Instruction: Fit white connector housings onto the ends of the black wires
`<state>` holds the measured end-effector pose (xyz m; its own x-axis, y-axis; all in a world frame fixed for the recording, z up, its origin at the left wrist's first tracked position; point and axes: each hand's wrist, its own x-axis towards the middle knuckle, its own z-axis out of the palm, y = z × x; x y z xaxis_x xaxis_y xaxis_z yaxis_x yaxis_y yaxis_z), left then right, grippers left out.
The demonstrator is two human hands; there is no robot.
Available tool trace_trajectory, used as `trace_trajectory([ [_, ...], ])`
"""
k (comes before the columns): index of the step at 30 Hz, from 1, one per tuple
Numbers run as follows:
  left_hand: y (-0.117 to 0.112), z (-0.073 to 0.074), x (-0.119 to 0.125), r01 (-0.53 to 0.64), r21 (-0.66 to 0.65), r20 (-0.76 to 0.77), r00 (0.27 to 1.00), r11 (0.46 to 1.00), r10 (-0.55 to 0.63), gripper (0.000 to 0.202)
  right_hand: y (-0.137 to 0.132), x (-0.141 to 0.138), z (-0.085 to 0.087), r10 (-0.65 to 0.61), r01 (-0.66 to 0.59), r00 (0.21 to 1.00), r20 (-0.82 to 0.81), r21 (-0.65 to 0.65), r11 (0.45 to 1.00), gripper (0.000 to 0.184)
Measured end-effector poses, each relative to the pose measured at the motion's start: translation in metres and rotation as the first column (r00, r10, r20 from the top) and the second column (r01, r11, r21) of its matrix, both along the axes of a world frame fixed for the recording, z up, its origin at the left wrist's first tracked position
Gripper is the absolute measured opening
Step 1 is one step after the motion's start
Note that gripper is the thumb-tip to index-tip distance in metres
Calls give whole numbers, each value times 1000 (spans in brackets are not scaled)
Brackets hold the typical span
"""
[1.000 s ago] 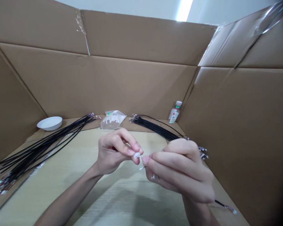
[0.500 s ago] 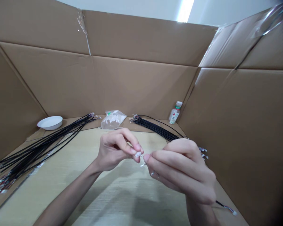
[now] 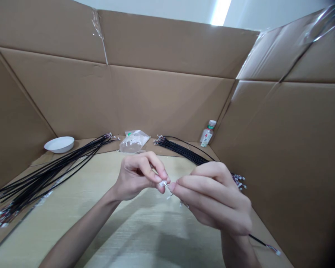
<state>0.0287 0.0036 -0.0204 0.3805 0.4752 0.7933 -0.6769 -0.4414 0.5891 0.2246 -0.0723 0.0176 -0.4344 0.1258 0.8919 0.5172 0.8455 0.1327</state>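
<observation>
Between the thumb and fingers of my left hand is a small white plastic connector. My right hand pinches a thin wire whose tip meets the connector; whether it sits inside cannot be told. A few more loose wire ends poke out below my right fingers. Behind the right wrist a black cable emerges, ending in coloured wires and a white connector; its other end is hidden by my hand. Both hands are held above the pale tabletop.
Bundles of black cables lie at the left and back right. A clear bag of small white parts lies at the back, between a white bowl and a bottle. Cardboard walls enclose the table.
My right hand has shifted slightly left and up, bringing the wire closer against the connector. My left hand keeps its pinch almost in the same place.
</observation>
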Motion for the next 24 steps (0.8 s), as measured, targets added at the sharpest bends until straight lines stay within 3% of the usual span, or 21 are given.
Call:
trace_trajectory([
  [4,0,2,0,-19,8,-10,1000,1000,19,23,3,-3,5,11,-11,1000,-13,6,1000,12],
  [7,-1,3,1,-73,85,-22,997,994,75,20,5,-8,10,24,-27,994,-103,-19,999,17],
  [9,-2,3,0,-210,180,-2,977,961,214,22,6,-11,10,43,-66,976,-212,-102,993,17],
  [10,-2,3,0,-321,245,16,945,915,327,25,6,-13,8,49,-99,960,-277,-168,981,16],
  [11,-2,2,-1,-446,319,46,889,837,456,29,6,-14,7,45,-136,937,-346,-243,960,15],
  [12,-2,1,-2,-569,390,94,807,724,583,33,6,-16,5,31,-176,911,-411,-321,931,15],
  [15,-1,-1,-3,-786,525,286,524,326,802,39,8,-21,0,-45,-307,834,-550,-529,792,8],
  [16,-1,-2,-3,-812,535,331,456,234,826,40,9,-22,-2,-66,-352,811,-582,-574,740,6],
  [17,-1,-2,-2,-825,535,353,414,182,839,40,11,-23,-3,-82,-396,787,-611,-603,692,5],
  [18,-2,-2,-2,-827,535,342,402,176,849,39,14,-25,-5,-89,-441,763,-640,-617,652,6],
  [19,-3,-2,-1,-824,526,309,416,211,855,39,17,-26,-7,-85,-488,737,-671,-615,620,6],
  [21,-7,0,-1,-800,476,207,505,365,838,38,22,-29,-10,-56,-567,680,-731,-573,592,7],
  [24,-14,7,-4,-686,343,19,688,642,725,29,26,-34,-13,-10,-585,637,-771,-492,645,8],
])
